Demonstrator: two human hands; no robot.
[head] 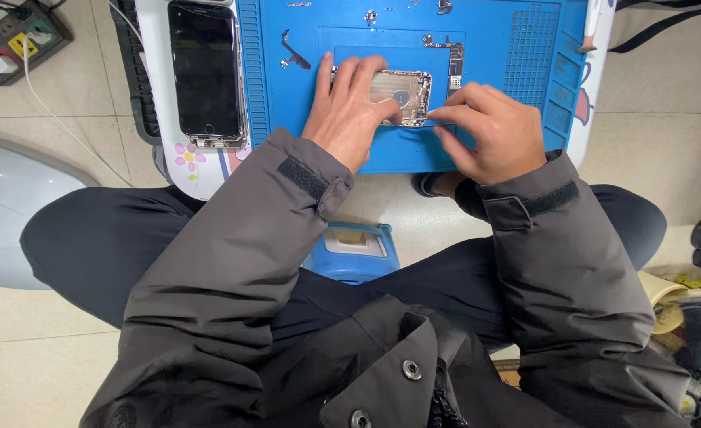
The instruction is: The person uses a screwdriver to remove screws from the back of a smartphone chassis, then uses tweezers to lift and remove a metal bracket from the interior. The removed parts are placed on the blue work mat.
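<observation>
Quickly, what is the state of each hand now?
Left hand: open, fingers spread flat on the silver metal phone housing.
Right hand: fingers pinched at the housing's right edge; anything held cannot be told.

counts over the blue work mat

two hands: left hand point(344, 111), right hand point(489, 131); one opened phone housing point(404, 95); one phone screen panel point(205, 71) lying dark side up; one blue mat point(493, 47); one small circuit board point(455, 59); one bent metal bracket point(293, 54); several tiny loose parts along the mat's far edge, too small to count exactly; one power strip point(14, 40); one blue stool point(354, 252)
</observation>
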